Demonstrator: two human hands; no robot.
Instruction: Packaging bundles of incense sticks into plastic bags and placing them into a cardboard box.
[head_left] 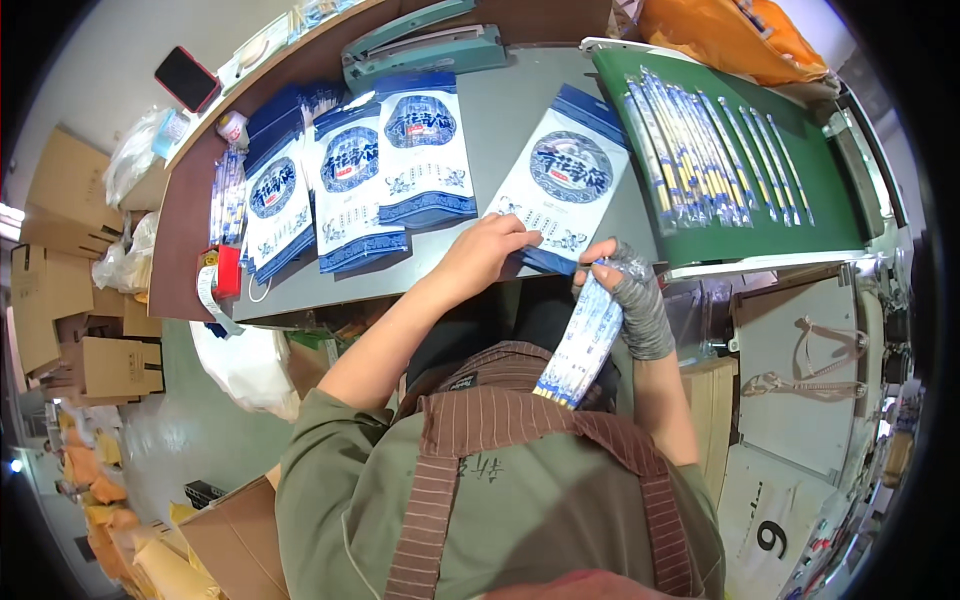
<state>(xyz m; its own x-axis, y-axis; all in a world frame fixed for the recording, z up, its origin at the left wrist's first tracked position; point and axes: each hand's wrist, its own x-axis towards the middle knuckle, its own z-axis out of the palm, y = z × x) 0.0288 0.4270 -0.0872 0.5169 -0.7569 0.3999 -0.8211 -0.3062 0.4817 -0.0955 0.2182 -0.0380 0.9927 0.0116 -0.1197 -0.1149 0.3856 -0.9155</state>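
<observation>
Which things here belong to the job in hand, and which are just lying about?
Likely in the job:
- bundle of wrapped sticks, held in the right hand
- blue-and-white pouch, at the left hand
- loose wrapped sticks on the green surface

Probably just lying about:
- phone
- cardboard boxes
- orange bag

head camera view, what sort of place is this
Most likely a packing station in a workshop or small factory: individually wrapped sticks lie side by side on a green conveyor belt, blue-and-white pouches lie on the worktable, and cardboard boxes stand at the left.
</observation>
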